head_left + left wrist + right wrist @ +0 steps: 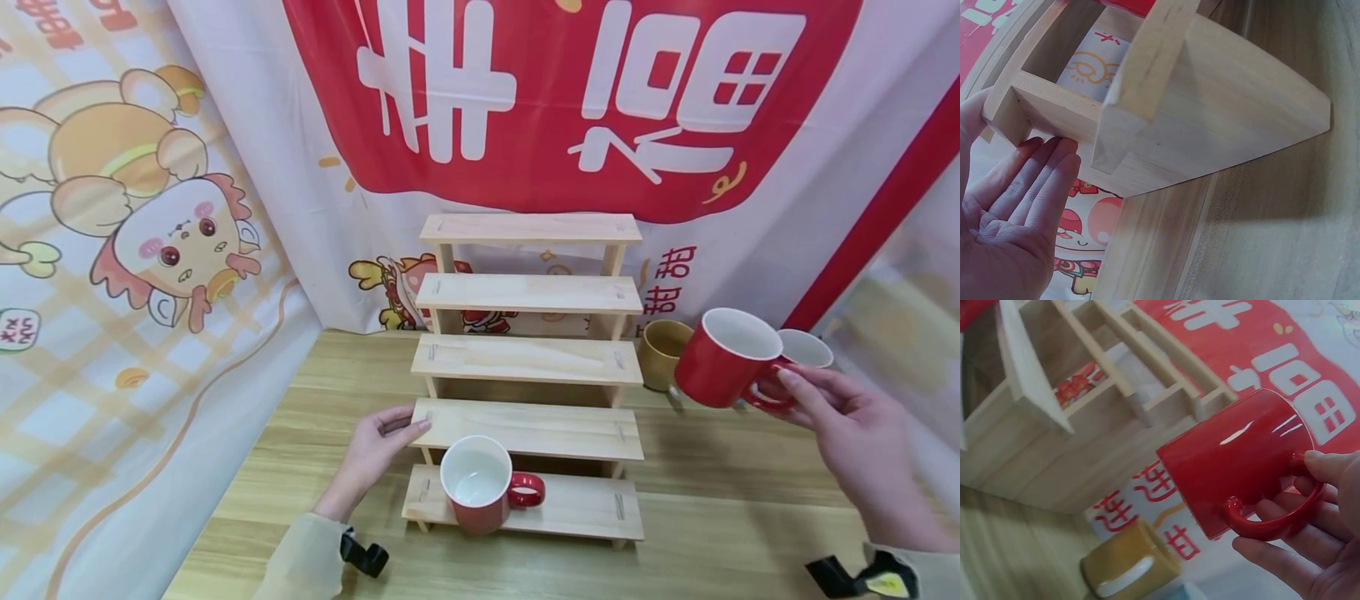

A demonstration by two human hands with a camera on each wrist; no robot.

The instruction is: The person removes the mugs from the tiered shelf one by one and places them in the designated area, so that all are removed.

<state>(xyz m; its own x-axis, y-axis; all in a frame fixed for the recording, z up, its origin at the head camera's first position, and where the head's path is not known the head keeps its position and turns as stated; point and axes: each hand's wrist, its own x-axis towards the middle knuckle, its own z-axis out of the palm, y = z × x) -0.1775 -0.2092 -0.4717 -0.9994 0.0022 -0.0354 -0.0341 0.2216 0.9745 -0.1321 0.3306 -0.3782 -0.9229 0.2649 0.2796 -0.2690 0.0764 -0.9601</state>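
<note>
My right hand point(862, 442) holds a red mug point(720, 362) with a white inside by its handle, raised in the air to the right of a wooden stepped rack point(525, 429). In the right wrist view, the thumb presses the handle's top and fingers pass through the loop. My left hand point(378, 450) pinches the left end of the rack's second-lowest step, thumb on top. The left wrist view shows its fingers point(1054, 169) against the board's underside. Another red mug point(480, 492), white inside, stands upright on the lowest step, its handle to the right.
A mustard-yellow cup point(660, 358) stands right of the rack. Behind the raised mug, a white-rimmed cup point(808, 348) is partly hidden. The rack stands on a wood-grain table point(285, 492), against a printed red and white cloth point(525, 179). A cartoon-printed cloth point(112, 333) bounds the left side.
</note>
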